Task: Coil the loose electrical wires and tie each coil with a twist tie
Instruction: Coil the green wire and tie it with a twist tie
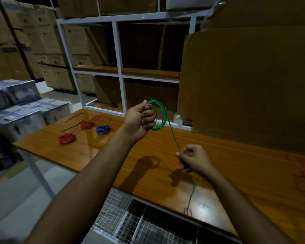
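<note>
Three finished coils lie at the left of the frame on the wooden worktop: two red coils and a blue coil, each with a dark tie sticking out.

The fourth wire is in hand. Just above the frame's centre the left hand is raised over the worktop, its fingers curled round the gathered loops of the green coil. From that coil a single green strand slants down and to the right into the right hand, which pinches it between thumb and fingers. Below that hand the loose tail hangs down to the near edge of the worktop at lower centre.

So the step appears to be winding, well along but not done. The next move probably calls for the right hand to carry the strand up and round onto the loops while the left keeps them bunched, then take up the remaining tail. Two spare dark ties seem to lie near the red coils, ready for binding.
</note>
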Demonstrator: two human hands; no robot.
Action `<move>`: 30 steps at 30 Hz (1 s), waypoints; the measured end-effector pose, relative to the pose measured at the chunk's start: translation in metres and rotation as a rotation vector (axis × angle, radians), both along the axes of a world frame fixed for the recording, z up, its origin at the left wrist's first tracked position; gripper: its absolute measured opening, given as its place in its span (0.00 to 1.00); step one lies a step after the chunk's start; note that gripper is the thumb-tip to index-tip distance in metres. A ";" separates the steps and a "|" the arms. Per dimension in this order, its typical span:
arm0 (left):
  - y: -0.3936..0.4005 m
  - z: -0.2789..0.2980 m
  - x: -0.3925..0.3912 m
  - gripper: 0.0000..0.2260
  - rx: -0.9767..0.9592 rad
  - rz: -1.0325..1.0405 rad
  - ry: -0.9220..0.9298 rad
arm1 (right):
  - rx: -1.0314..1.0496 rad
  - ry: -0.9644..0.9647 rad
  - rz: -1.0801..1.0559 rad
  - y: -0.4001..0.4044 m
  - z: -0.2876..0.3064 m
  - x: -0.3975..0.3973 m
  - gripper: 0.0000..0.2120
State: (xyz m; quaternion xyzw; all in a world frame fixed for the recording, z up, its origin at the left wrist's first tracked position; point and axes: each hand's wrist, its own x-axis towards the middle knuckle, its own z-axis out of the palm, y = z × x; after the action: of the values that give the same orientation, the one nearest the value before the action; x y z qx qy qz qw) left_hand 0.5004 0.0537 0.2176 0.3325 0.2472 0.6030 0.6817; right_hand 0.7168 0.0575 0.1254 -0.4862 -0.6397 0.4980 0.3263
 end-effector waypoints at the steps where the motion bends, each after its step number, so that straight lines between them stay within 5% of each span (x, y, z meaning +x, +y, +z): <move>1: 0.002 -0.001 0.001 0.17 -0.001 0.018 0.007 | 0.113 -0.168 -0.019 -0.007 0.006 -0.008 0.05; 5: 0.006 -0.002 0.009 0.17 -0.016 0.084 0.110 | 0.554 -0.821 0.320 -0.032 0.047 -0.031 0.04; 8: 0.005 -0.006 0.016 0.17 -0.027 0.148 0.244 | 0.753 -0.877 0.467 -0.041 0.076 -0.036 0.15; 10: 0.003 -0.010 0.019 0.17 -0.030 0.155 0.285 | 0.818 -0.763 0.287 -0.042 0.091 -0.034 0.18; 14: 0.005 -0.016 0.024 0.15 -0.042 0.106 0.250 | 0.809 -0.381 -0.143 -0.034 0.095 -0.030 0.10; 18: 0.008 -0.022 0.023 0.17 -0.088 0.087 0.342 | 0.757 -0.443 -0.199 -0.025 0.094 -0.032 0.07; 22: 0.002 -0.025 0.024 0.17 -0.125 0.024 0.287 | 0.690 -0.368 -0.079 -0.009 0.097 -0.024 0.10; 27: 0.000 -0.024 0.019 0.16 -0.130 -0.045 0.187 | -0.067 0.164 0.259 0.001 0.105 -0.009 0.08; 30: -0.001 -0.027 0.015 0.15 -0.123 -0.035 0.259 | -0.137 0.265 0.360 0.003 0.113 -0.003 0.09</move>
State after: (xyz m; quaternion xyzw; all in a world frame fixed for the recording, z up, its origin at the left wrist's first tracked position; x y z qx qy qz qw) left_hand 0.5159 0.0525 0.1903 0.3695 0.3638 0.5266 0.6737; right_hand 0.7139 0.0603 0.2379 -0.3154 -0.6322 0.6502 0.2794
